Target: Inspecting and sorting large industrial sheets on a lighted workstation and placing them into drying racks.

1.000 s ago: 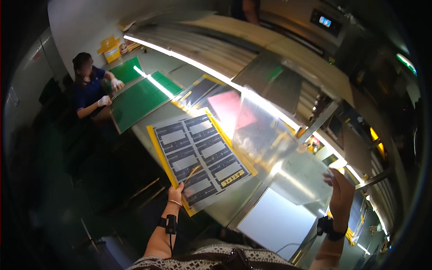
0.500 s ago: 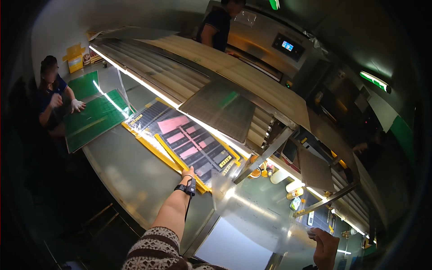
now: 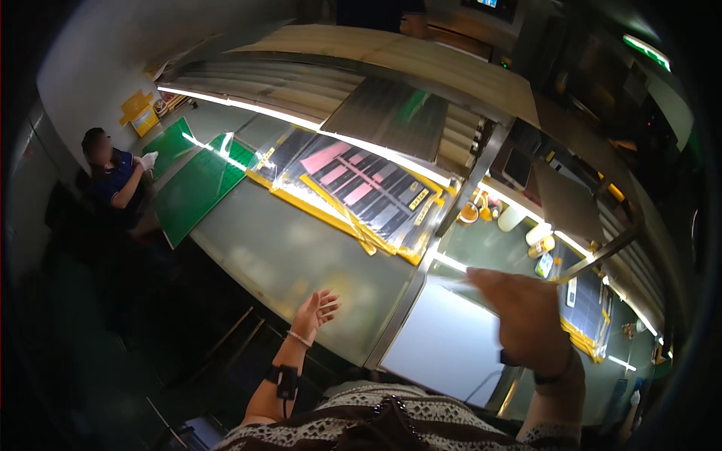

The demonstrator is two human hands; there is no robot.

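Note:
My left hand [image 3: 316, 312] is open over the frosted table [image 3: 278, 248], palm turned up and fingers apart, with nothing in it. My right hand [image 3: 526, 312] is above the right edge of a white panel [image 3: 444, 338], its fingers closed together. By its fingertips shows a thin, blurred sliver of clear film [image 3: 450, 283], seen nearly edge-on; the grip itself is partly hidden. Farther back lies a stack of dark patterned sheets [image 3: 368, 177] with pink patches and yellow taped borders, apart from both hands.
Green sheets [image 3: 199, 184] lie at the left, near a co-worker [image 3: 116, 177] with a white glove. A slatted rack [image 3: 286, 90] with a light strip runs above the table's far side. Bottles and jars [image 3: 511, 218] stand beneath it, right of a metal post [image 3: 470, 180].
My left hand has left the yellow-edged stack and drawn back toward me. My right hand has risen, and the film, spread wide before, shows only as a sliver. My view has turned.

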